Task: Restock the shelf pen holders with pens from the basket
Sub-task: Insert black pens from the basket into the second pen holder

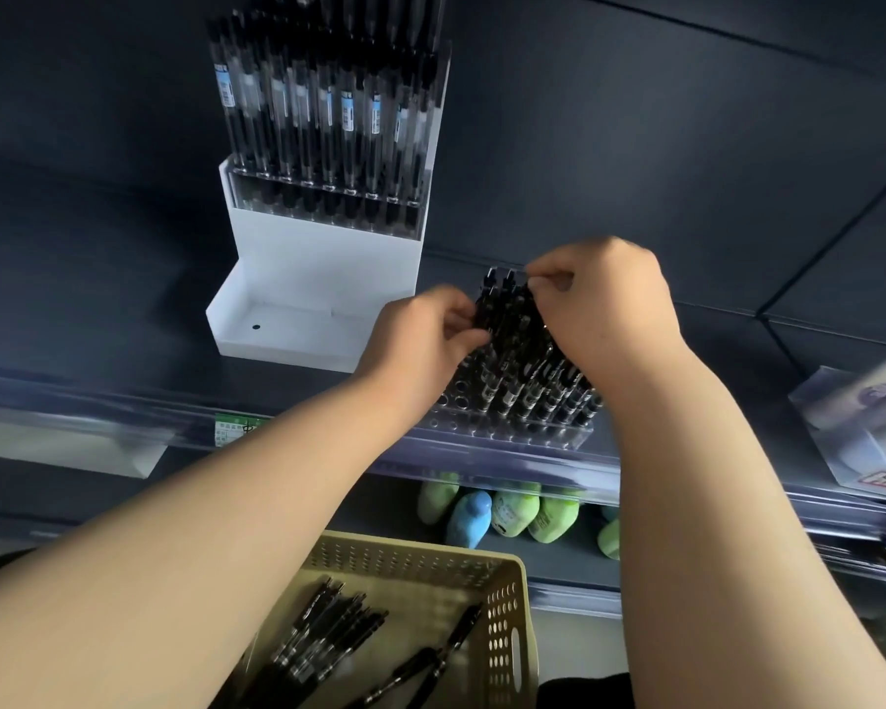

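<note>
Pinching black pens [520, 350] near tops with left hand [425, 330] and right hand [604, 304], in clear holder [507, 434] on shelf [98, 324]. Risking knocking crowded neighbours askew, missing holes. Leaving more in basket [502, 601].

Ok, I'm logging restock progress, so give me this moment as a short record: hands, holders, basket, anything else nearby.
left hand: pinches the black pens standing in the clear holder
right hand: pinches the top of one of those pens
clear holder: at the shelf's front edge, some holes on its left side unfilled
white holder: to the left, back rows full of pens
basket: below the shelf, loose pens inside
lower shelf: green and blue bottles
</note>
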Motion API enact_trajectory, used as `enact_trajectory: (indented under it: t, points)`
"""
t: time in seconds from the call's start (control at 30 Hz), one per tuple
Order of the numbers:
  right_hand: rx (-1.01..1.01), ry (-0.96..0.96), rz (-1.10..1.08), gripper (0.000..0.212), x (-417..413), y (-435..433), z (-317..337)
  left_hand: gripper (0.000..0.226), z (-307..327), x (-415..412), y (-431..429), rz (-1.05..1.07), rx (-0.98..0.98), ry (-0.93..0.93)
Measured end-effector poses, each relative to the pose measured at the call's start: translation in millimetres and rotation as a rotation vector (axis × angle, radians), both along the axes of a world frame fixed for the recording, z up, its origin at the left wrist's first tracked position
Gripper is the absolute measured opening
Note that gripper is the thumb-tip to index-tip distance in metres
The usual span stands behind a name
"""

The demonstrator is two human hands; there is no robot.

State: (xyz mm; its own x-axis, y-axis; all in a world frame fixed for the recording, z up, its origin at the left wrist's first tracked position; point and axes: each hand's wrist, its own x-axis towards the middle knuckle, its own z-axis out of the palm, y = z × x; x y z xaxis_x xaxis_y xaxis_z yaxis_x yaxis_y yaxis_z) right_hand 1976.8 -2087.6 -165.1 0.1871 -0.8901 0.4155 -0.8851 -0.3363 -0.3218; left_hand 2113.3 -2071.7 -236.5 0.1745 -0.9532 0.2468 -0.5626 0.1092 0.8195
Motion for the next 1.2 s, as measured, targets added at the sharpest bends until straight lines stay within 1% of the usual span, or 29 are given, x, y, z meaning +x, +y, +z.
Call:
enact_trajectory:
  t: [0.13,0.2,0.27,0.33,0.4,0.43,0.5,0.57,0.63,0.7,0.77,0.8,0.9,0.97,1.03,1.1,1.2]
  points:
    - [-0.037,0.068,0.019,0.020,-1,6,-1,0.027,-6,6,2,-0.023,0.118,-0.044]
    - [-0.051,0.113,0.032,0.021,-3,9,-2,0.033,-4,9,4,-0.033,0.148,-0.129]
    - [-0.065,0.163,0.042,0.020,-4,14,-4,0.039,-1,14,11,-0.031,0.131,-0.326]
    - [-0.076,0.221,0.048,0.020,-6,22,-8,0.040,4,20,22,-0.024,0.093,-0.557]
    - [-0.121,0.221,0.066,0.018,-7,33,-13,0.039,8,26,35,-0.042,0.054,-0.716]
    - [-0.169,0.195,0.081,0.019,-7,39,-15,0.040,10,28,42,-0.057,0.043,-0.752]
    - [-0.277,0.145,0.100,0.024,-10,51,-19,0.042,13,33,55,-0.081,0.040,-0.765]
    - [-0.346,0.149,0.102,0.029,-14,62,-21,0.044,16,37,67,-0.089,0.035,-0.784]
    - [-0.380,0.166,0.110,0.030,-17,74,-24,0.044,18,41,79,-0.098,0.035,-0.824]
    - [-0.366,0.182,0.134,0.028,-18,86,-33,0.041,15,46,92,-0.103,0.065,-0.828]
    - [-0.260,0.216,0.174,0.028,-15,100,-48,0.038,6,51,107,-0.119,0.100,-0.821]
    - [-0.158,0.241,0.194,0.029,-12,108,-58,0.036,-2,52,115,-0.138,0.123,-0.825]
    - [0.262,0.377,0.204,0.035,-2,128,-92,0.033,-31,53,131,-0.204,0.268,-0.840]
    - [0.454,0.491,0.195,0.033,5,138,-117,0.031,-52,53,138,-0.238,0.372,-0.862]
    - [0.588,0.570,0.195,0.031,12,147,-137,0.025,-72,52,143,-0.265,0.453,-0.897]
    - [0.709,0.617,0.183,0.036,18,155,-155,0.020,-92,52,148,-0.284,0.545,-0.941]
    - [0.864,0.651,0.157,0.042,21,164,-179,0.024,-120,48,154,-0.301,0.669,-0.966]
